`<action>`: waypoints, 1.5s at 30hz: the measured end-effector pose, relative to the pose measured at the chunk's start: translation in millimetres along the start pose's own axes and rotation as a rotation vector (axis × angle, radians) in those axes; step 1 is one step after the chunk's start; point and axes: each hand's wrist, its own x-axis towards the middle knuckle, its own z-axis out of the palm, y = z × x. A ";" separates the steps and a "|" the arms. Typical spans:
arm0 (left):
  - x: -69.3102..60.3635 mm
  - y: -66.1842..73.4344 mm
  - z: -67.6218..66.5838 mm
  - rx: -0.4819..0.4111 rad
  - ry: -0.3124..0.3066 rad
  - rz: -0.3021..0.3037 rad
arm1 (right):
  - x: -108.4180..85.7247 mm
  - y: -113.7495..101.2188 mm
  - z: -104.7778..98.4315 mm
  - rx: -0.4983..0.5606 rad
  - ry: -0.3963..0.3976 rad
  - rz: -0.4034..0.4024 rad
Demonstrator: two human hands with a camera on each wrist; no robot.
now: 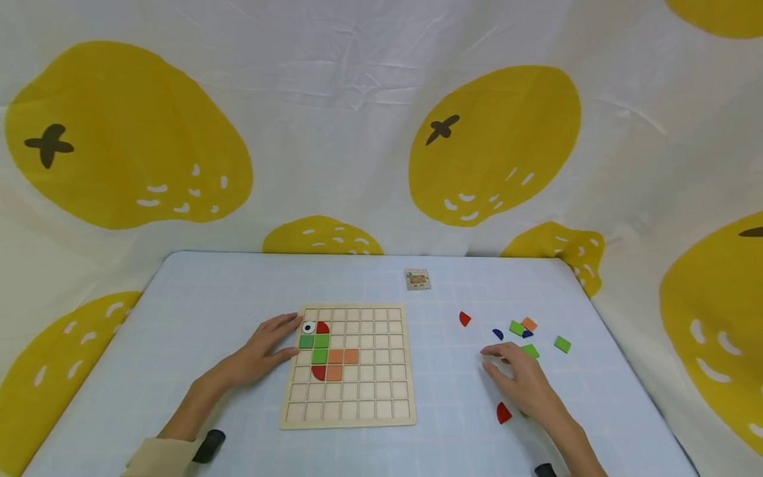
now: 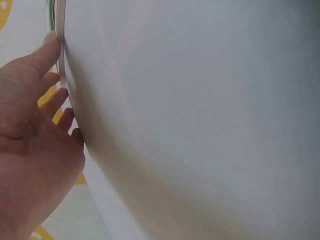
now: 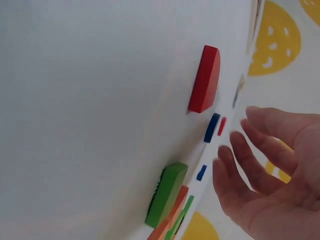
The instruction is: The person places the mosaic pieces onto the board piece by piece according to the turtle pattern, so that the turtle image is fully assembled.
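Note:
At the left edge of a wooden grid board (image 1: 381,392), my left hand (image 1: 259,358) rests its fingertips and thumb along the rim; the left wrist view shows that hand (image 2: 42,115) against the board's side. On the board sit a white eye tile (image 1: 308,327), red quarter-round tiles (image 1: 322,327), several green square tiles (image 1: 320,356) and orange square tiles (image 1: 351,356). My right hand (image 1: 524,381) hovers over the table among loose tiles, fingers loosely bent and holding nothing. Closest to it are a red quarter-round tile (image 1: 503,413) and a green tile (image 1: 530,351).
Beyond the right hand lie blue half-round tiles (image 1: 498,334), another red tile (image 1: 465,318), an orange tile (image 1: 528,324) and a green tile (image 1: 562,344). A small picture card (image 1: 418,279) lies behind the board. A patterned curtain (image 1: 334,132) hangs past the table's back edge.

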 end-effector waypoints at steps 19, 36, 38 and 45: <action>-0.1 0.3 -1.5 -0.002 -0.009 -0.010 | -37.8 32.7 -16.0 -0.098 -0.052 -0.082; 0.6 -1.1 -1.0 0.002 -0.014 -0.012 | -45.1 43.1 -29.9 -0.061 -0.232 0.029; 0.4 -2.0 -0.6 -0.004 -0.009 -0.004 | -43.6 42.9 -29.8 -0.056 -0.228 0.027; 0.7 -5.7 2.1 0.001 0.004 0.028 | -38.2 41.8 -25.9 -0.022 -0.151 -0.106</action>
